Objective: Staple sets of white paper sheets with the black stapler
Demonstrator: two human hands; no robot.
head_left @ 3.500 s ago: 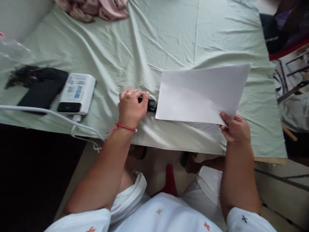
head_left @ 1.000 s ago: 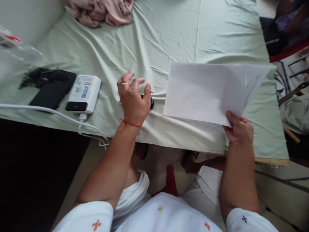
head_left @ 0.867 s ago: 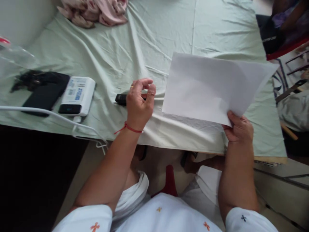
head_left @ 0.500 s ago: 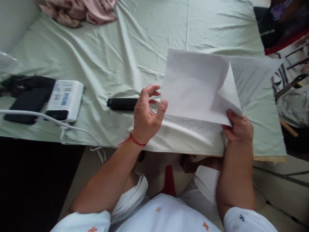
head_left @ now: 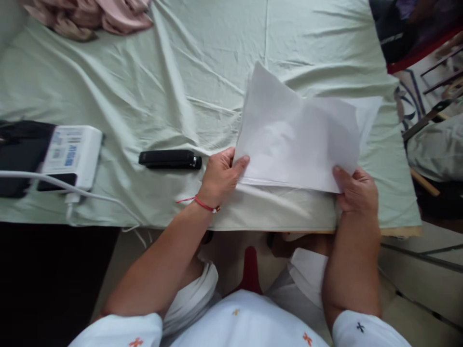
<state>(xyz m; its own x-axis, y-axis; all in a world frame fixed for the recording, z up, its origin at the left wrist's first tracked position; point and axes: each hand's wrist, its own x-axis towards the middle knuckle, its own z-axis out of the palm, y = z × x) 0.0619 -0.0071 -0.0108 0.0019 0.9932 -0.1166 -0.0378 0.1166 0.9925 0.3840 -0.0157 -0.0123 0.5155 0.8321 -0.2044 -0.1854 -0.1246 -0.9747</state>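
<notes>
Several white paper sheets (head_left: 289, 140) are held between my two hands, just above the table's front part. My left hand (head_left: 222, 176) pinches their lower left edge, thumb on top. At the lower right corner my right hand (head_left: 356, 188) grips them, its thumb pressed on the top sheet. The sheets bend in the middle, and another sheet sticks out behind at the right. The side facing me shows no print. A black stapler (head_left: 170, 159) lies on the cloth left of my left hand, apart from it.
A pale green cloth (head_left: 217, 58) covers the table. At the left are a white power bank (head_left: 74, 154) with a white cable (head_left: 97, 195) and a dark flat item (head_left: 21, 144). Pink cloth (head_left: 108, 17) lies at the back left. A red stool (head_left: 250, 272) shows below.
My left hand has closed on the sheets' left edge. The fold that showed print at the right has come down. The view has shifted, and the whole stapler now shows.
</notes>
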